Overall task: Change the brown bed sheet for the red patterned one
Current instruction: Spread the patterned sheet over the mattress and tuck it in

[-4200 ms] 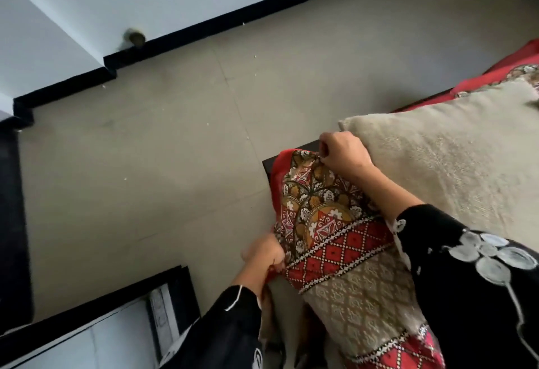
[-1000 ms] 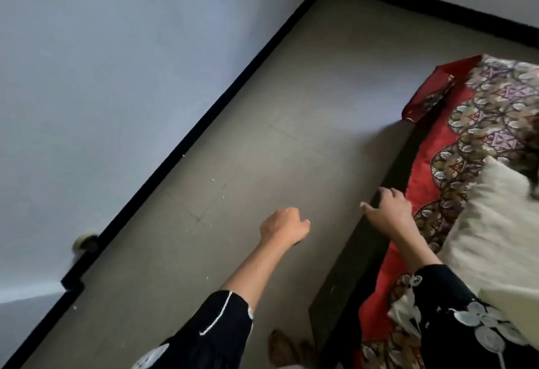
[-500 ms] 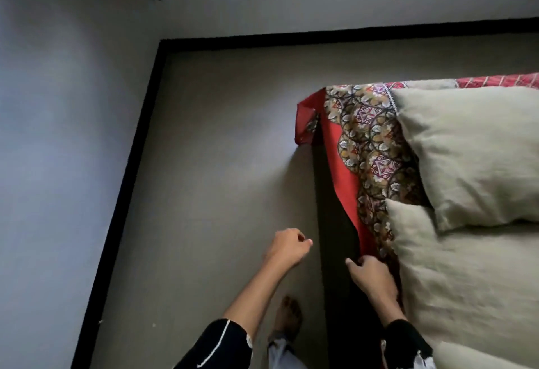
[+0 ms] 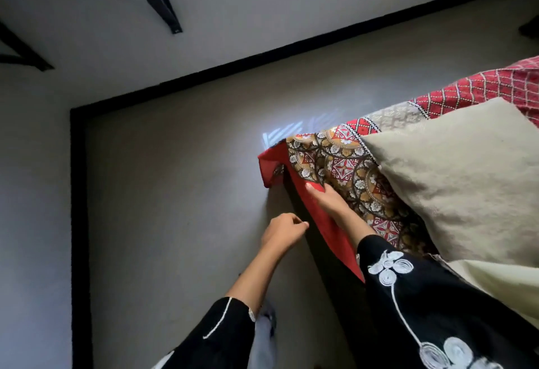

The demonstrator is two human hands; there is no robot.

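Red patterned sheet (image 4: 344, 164) under flat right hand (image 4: 325, 198); left hand (image 4: 281, 231) clenched, empty; cream pillow (image 4: 455, 188) beside

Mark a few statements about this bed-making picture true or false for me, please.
The right hand rests with straight fingers on the red patterned bed sheet. True.
The left hand grips that sheet. False: it is curled over the grey floor, holding nothing.
A cream fabric pillow lies on the bed. True.
The sheet's visible corner is tucked in. False: it hangs loose off the bed's corner.
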